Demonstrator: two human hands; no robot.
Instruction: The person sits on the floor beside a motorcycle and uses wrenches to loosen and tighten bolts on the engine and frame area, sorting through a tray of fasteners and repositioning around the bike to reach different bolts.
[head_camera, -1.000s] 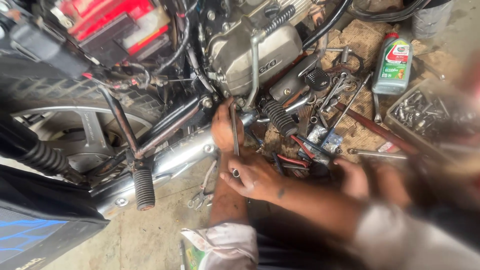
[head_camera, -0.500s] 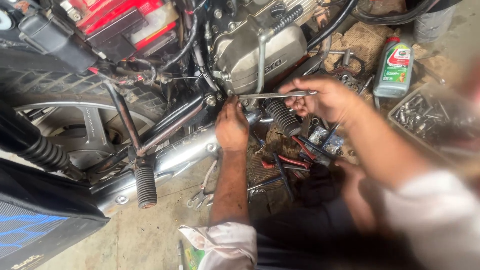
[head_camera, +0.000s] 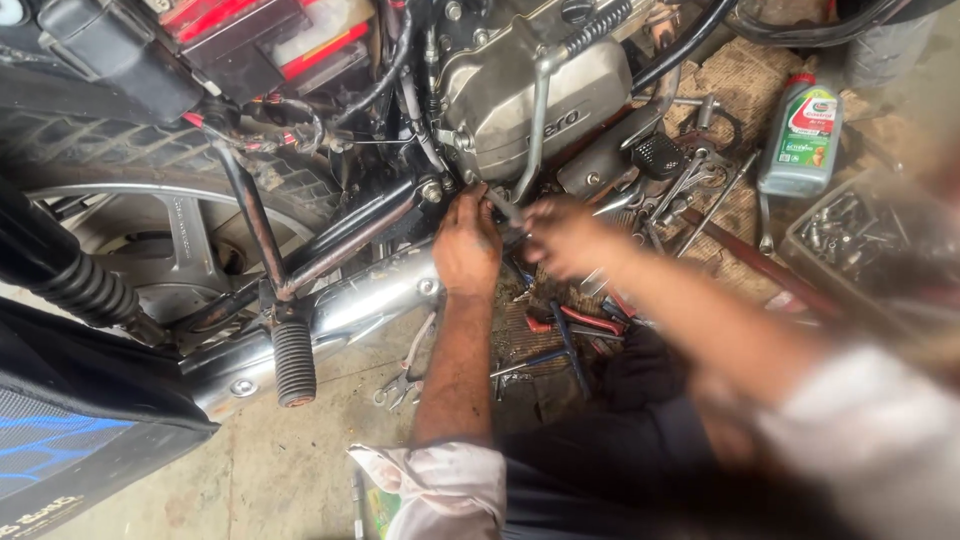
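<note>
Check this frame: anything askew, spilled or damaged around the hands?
No spill or damage shows. Loose tools lie scattered on the floor under both hands, left hand and right hand, at the engine. The oil bottle stands upright.

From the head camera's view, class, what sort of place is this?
Probably a motorcycle repair workshop: a motorcycle engine being worked on, spanners strewn on the floor, and an engine oil bottle.

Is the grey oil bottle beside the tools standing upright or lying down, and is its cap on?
Upright, cap on. The oil bottle stands on the ground with its red cap on top, to the right of the scattered wrenches.
</note>
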